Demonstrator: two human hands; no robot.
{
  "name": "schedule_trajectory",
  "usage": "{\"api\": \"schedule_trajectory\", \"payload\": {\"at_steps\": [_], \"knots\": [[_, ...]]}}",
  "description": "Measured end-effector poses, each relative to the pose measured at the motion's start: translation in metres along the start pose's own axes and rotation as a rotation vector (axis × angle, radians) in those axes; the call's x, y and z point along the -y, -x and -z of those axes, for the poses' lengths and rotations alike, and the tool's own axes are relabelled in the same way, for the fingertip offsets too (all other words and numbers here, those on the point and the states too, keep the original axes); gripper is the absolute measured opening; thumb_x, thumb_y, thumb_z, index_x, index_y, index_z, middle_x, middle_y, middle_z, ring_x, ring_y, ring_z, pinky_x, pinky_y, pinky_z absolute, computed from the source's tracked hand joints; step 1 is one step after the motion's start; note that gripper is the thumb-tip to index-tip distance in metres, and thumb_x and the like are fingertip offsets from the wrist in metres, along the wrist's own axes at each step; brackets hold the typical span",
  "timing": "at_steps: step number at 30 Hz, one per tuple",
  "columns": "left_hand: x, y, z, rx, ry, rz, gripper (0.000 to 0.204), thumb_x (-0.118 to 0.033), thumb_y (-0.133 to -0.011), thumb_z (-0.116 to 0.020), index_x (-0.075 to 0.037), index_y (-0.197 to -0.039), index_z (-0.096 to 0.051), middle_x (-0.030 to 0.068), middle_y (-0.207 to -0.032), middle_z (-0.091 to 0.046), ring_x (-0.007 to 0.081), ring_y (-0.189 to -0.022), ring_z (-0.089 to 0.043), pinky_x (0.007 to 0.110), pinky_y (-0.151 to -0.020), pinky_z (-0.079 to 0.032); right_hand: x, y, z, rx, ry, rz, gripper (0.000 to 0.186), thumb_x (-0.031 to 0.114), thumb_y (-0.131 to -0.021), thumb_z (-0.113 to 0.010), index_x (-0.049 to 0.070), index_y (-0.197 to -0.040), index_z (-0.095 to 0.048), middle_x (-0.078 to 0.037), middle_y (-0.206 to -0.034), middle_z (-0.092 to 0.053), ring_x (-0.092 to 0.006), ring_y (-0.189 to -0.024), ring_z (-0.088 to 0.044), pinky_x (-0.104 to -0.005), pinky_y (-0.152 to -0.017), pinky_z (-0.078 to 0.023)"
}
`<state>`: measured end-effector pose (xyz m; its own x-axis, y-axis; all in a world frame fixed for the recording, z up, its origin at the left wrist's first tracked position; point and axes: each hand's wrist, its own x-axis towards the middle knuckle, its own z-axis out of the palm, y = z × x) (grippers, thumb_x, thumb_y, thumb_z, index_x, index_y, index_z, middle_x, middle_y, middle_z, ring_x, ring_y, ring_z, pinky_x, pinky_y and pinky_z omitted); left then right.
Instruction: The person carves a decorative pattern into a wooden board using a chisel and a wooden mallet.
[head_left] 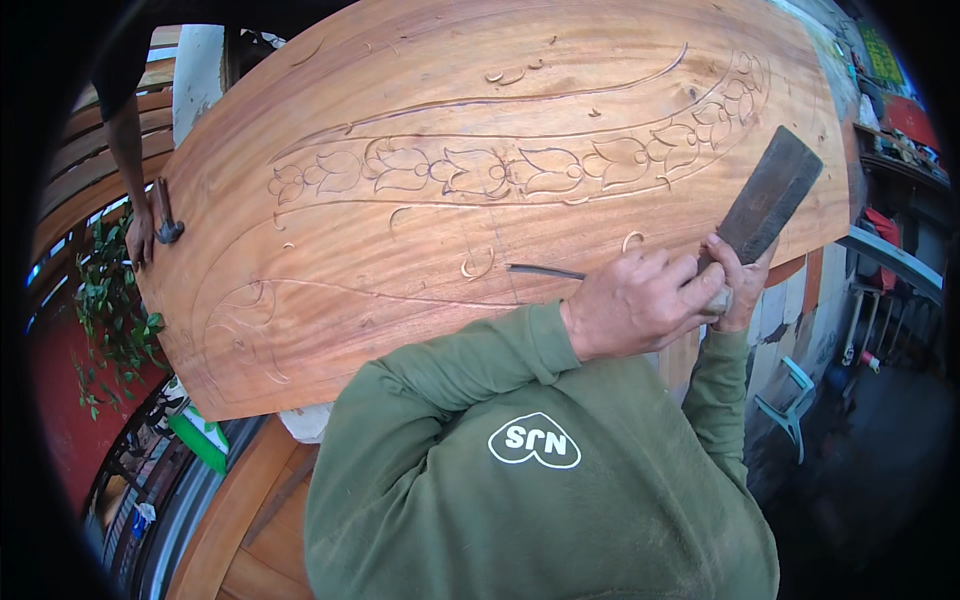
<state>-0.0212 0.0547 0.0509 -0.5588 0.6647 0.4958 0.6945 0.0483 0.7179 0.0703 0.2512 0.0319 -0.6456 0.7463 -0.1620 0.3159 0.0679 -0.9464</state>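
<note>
Head view: On the wooden panel (555, 235), the central flower band (550, 172) has incised outlines. The motif (245, 325) at the panel's lower left is fainter, probably less finished. Over the panel's near edge, the left hand (640, 305) grips a carving chisel (545, 270); the right hand (742, 292) holds a dark block (772, 193). Shavings (494, 78) remain uncleared.

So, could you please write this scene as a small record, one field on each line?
Left hand: closed around a thin dark tool, its tip pointing left over the board
Right hand: holding a dark, flat rectangular block
Board: large, wooden, with a carved flower band and loose curled shavings
Other person's hand: at the board's left edge, beside a hammer
Far left: leafy green plant
</note>
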Motion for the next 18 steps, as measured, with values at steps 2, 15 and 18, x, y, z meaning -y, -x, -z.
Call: {"api": "schedule_trajectory", "payload": {"at_steps": [2, 15, 18], "knots": [[0.01, 0.001, -0.002, 0.055, 0.053, 0.004, 0.051, -0.034, -0.082, -0.081, -0.01, -0.125, -0.065, 0.0019, -0.085, -0.057, 0.0207, -0.073, -0.064, 0.033, -0.061, -0.052, -0.02, 0.009, 0.003, 0.012, -0.08, -0.049, 0.058, -0.006, -0.081, -0.079, 0.006, -0.129, -0.049, -0.003, -0.102, -0.061, -0.014, -0.09, -0.062, -0.0292, -0.08, -0.052], [0.012, -0.007, -0.033, 0.314, 0.141, -0.188, 0.034, -0.032, -0.076, -0.08, -0.015, -0.099, -0.062, 0.0017, -0.084, -0.058, 0.0218, -0.074, -0.065, 0.037, -0.063, -0.052, -0.065, 0.075, 0.033, -0.06, -0.203, -0.171, 0.069, 0.004, -0.088, -0.077, 0.005, -0.148, -0.043, -0.007, -0.127, -0.059, -0.0179, -0.112, -0.061, -0.0364, -0.098, -0.051], [0.011, -0.007, -0.033, 0.315, 0.101, -0.166, 0.035, -0.035, -0.075, -0.081, -0.016, -0.096, -0.061, 0.002, -0.08, -0.055, 0.0222, -0.072, -0.064, 0.037, -0.062, -0.051, -0.074, 0.082, 0.037, -0.083, -0.23, -0.176, 0.078, 0.007, -0.089, -0.078, 0.004, -0.155, -0.038, -0.009, -0.136, -0.057, -0.0208, -0.123, -0.058, -0.0382, -0.107, -0.047]]}}
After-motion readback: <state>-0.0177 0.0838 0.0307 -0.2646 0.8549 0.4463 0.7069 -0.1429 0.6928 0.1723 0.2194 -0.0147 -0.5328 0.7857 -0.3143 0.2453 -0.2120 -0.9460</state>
